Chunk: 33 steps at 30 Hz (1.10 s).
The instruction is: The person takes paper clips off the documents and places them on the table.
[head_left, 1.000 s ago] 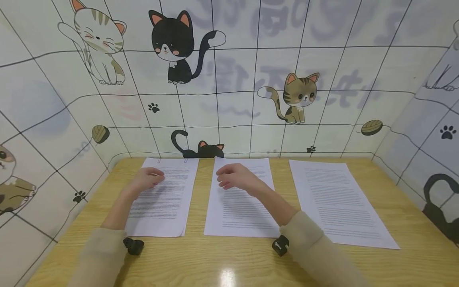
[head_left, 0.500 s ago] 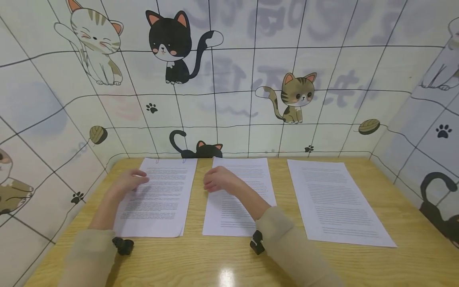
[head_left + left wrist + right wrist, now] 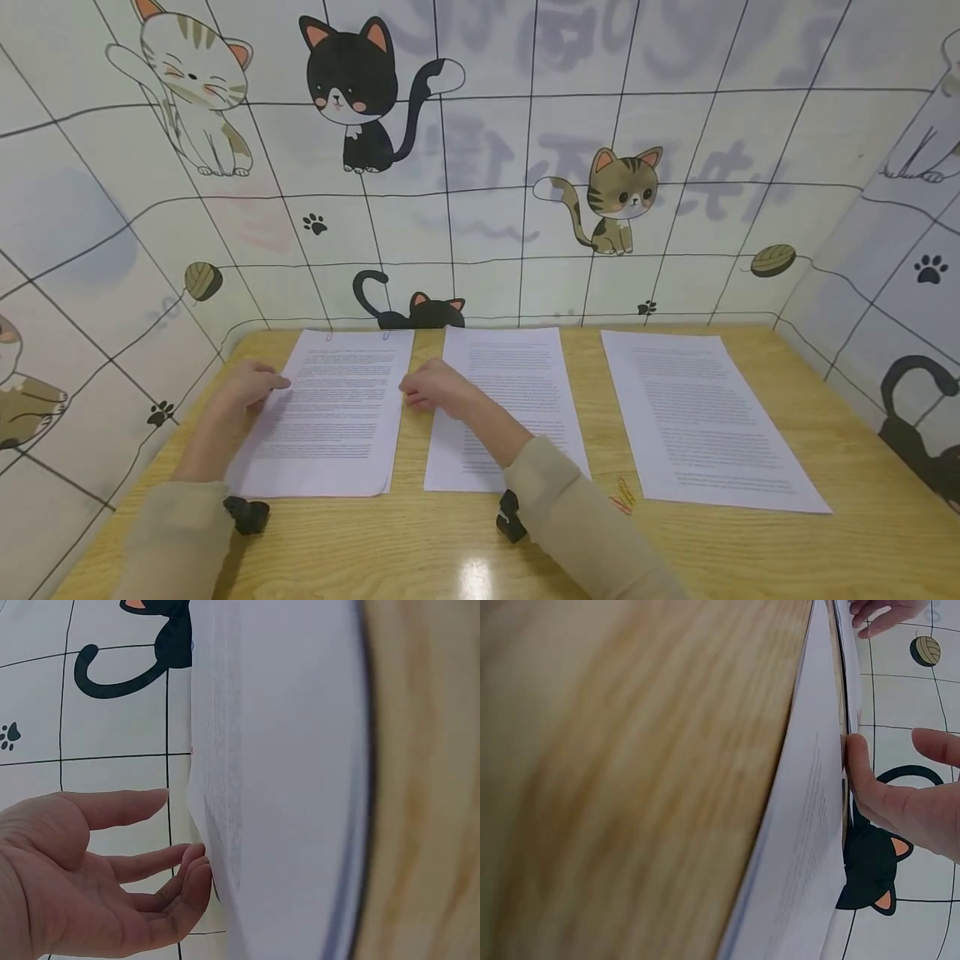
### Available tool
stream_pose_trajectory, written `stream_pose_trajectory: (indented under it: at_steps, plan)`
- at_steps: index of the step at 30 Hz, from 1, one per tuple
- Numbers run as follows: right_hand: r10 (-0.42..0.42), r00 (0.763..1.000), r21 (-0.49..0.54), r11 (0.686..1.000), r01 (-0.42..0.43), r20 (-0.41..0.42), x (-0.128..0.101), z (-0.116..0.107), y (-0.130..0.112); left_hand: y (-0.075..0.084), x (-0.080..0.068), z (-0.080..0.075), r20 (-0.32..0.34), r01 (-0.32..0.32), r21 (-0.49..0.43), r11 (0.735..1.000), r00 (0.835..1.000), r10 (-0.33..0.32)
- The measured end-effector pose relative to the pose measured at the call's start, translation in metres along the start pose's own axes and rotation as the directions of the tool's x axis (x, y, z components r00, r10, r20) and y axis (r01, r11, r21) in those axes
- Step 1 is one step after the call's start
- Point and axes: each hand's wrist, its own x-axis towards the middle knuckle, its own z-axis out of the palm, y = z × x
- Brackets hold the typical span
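A stack of printed paper [image 3: 337,408] lies on the left of the table, with two paper clips [image 3: 386,335] along its top edge. My left hand [image 3: 243,392] is at the stack's left edge. In the left wrist view its fingertips [image 3: 196,862] touch the paper's edge, which bends up slightly there, while the thumb stays apart. Between this stack and the middle printed sheet [image 3: 517,367] is my right hand [image 3: 442,388], its fingers reaching to the left stack's right edge. The right wrist view shows its forefinger extended down to the tabletop and the thumb held away.
Another printed sheet [image 3: 705,417] lies on the right of the wooden table [image 3: 420,542]. Several small red and yellow paper clips [image 3: 623,497] lie between the middle and right sheets, near their lower ends. A cat-patterned wall [image 3: 487,208] rises behind and at both sides.
My left hand has moved left and down from over the left stack to its left edge. My right hand has moved left off the middle sheet's top; the coloured clips have come into view.
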Motion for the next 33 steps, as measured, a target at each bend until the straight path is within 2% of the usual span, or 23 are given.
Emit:
stream_pose_trajectory:
  at_steps: [4, 13, 24, 29, 33]
  plan:
    - [0.017, 1.0, -0.018, 1.0, -0.017, -0.025, 0.0003, 0.0037, -0.0007, -0.0004, -0.0013, -0.0034, 0.017, 0.007, 0.008, 1.0, 1.0, -0.008]
    - [0.026, 0.999, 0.002, 1.0, -0.026, -0.019, 0.0019, 0.0049, 0.0007, -0.0006, -0.0066, -0.0045, -0.025, 0.07, -0.014, 0.997, 0.997, -0.07]
    - [0.027, 0.999, 0.089, 0.996, -0.024, -0.026, 0.0033, 0.0047, 0.0, -0.0048, -0.0062, -0.0081, -0.01, 0.072, -0.047, 0.996, 0.997, -0.072]
    - [0.037, 0.999, 0.149, 0.988, -0.036, -0.002, 0.0076, 0.0078, 0.0026, -0.0054, -0.0089, -0.0085, 0.006, 0.056, -0.084, 0.995, 0.998, -0.056]
    - [0.02, 0.999, 0.127, 0.992, -0.025, 0.044, 0.0094, 0.0102, 0.0045, -0.0055, -0.0078, -0.0075, 0.009, 0.051, -0.091, 0.995, 0.999, -0.05]
